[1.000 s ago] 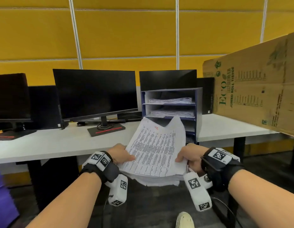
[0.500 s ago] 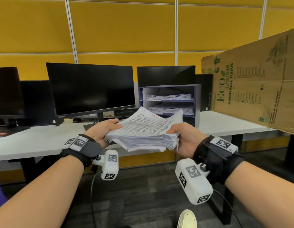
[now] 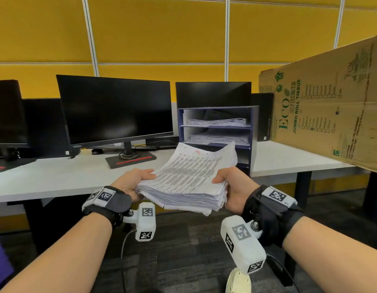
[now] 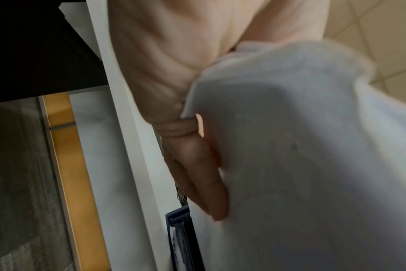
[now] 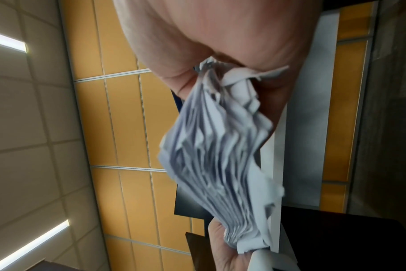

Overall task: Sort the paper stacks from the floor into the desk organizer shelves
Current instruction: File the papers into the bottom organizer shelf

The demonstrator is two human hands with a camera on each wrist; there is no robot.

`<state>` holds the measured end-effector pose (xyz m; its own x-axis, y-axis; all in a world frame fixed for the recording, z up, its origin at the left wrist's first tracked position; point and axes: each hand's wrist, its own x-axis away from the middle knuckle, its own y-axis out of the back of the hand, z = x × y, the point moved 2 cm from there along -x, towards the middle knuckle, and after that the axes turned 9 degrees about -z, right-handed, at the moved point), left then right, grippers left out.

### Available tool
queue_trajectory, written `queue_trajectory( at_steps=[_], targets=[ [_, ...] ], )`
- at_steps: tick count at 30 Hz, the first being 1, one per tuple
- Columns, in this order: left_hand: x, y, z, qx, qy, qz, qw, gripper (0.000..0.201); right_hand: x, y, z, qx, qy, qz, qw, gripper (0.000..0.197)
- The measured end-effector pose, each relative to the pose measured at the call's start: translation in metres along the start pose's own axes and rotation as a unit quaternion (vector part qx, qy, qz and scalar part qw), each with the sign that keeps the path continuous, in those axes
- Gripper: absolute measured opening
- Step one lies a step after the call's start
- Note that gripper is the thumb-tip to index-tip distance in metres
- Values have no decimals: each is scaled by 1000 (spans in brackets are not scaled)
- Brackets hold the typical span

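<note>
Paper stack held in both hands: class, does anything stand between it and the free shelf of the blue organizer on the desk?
Nothing visible does. The paper stack, gripped by the left hand and right hand, is in front of the organizer. Its two upper shelves hold papers; the stack hides most of the opening beneath.

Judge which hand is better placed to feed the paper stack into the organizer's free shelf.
Right, probably. The right hand grips the paper stack almost directly before the blue desk organizer; the left hand holds the side farther from it.
</note>
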<state>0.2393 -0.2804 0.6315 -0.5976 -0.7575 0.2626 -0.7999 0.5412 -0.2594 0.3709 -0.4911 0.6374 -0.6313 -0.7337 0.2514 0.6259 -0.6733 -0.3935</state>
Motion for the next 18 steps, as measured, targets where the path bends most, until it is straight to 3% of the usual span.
queue_trajectory(
  at_steps=[6, 12, 15, 18],
  targets=[
    [6, 10, -7, -3, 4, 0, 1000, 55, 2, -11, -4, -10, -5, 8, 1000, 34],
    [6, 9, -10, 37, -26, 27, 999, 56, -4, -16, -3, -29, 17, -15, 999, 67],
    [3, 1, -11, 42, -35, 35, 998, 51, -4, -12, 5, -23, 23, -38, 999, 44],
    [-4, -6, -6, 18, -22, 29, 999, 47, -8, -1, 2, -4, 11, -66, 998, 67]
  ],
)
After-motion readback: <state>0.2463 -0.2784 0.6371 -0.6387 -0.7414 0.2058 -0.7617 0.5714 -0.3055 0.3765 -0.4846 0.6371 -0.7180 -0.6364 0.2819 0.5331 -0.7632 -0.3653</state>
